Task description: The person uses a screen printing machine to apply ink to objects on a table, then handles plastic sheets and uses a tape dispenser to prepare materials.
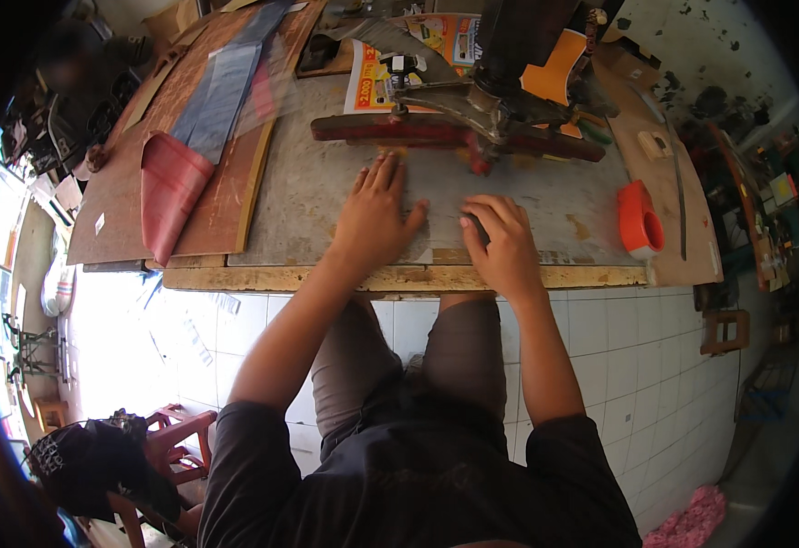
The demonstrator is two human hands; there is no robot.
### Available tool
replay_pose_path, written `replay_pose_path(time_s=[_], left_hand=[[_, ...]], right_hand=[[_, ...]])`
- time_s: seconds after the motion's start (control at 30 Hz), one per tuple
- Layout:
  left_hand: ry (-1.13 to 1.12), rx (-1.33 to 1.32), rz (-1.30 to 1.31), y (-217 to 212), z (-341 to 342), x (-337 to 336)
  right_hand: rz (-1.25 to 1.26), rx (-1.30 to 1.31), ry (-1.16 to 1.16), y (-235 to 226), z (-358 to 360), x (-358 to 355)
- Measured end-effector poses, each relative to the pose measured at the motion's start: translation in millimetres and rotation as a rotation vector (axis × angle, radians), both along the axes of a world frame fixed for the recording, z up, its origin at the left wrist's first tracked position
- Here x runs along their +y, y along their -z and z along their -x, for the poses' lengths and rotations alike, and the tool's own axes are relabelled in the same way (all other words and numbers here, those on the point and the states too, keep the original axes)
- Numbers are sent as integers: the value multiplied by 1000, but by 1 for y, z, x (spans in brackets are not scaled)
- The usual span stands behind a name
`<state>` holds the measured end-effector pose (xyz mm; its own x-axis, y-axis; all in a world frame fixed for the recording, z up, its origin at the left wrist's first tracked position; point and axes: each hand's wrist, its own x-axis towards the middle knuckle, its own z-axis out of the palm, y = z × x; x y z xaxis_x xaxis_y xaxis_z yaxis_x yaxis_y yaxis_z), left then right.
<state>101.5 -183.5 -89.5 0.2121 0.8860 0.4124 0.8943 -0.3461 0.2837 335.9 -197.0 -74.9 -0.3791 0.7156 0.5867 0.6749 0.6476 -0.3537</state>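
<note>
My left hand (376, 215) lies flat on the grey tabletop (326, 233), fingers stretched toward the metal machine. My right hand (502, 239) curls beside it, with a small dark object (479, 226) between thumb and fingers; its kind is hard to make out. Just beyond both hands is the machine's long dark-red bar (372, 130), joined to a worn metal arm (454, 102) below a thick dark column (523, 41). Neither hand appears to touch the bar. A small red knob (480, 166) hangs under the bar's middle.
Left, a brown board (107, 215) carries a blue strip (226, 91) and a folded red sheet (175, 192). A red-orange ring-shaped piece (626, 219) stands at right. Printed colourful sheets (360, 78) lie behind the machine. Another person (98, 466) is at lower left near a red stool (185, 438).
</note>
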Motion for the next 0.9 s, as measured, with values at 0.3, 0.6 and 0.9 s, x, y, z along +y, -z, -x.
replay_pose_path(time_s=[0.3, 0.6, 0.9], left_hand=[[24, 44, 11, -4, -3, 4], [68, 123, 24, -3, -1, 16], [39, 43, 25, 0, 0, 13]], right_hand=[[12, -7, 17, -3, 1, 2], [58, 14, 31, -3, 2, 2], [59, -10, 33, -4, 3, 1]])
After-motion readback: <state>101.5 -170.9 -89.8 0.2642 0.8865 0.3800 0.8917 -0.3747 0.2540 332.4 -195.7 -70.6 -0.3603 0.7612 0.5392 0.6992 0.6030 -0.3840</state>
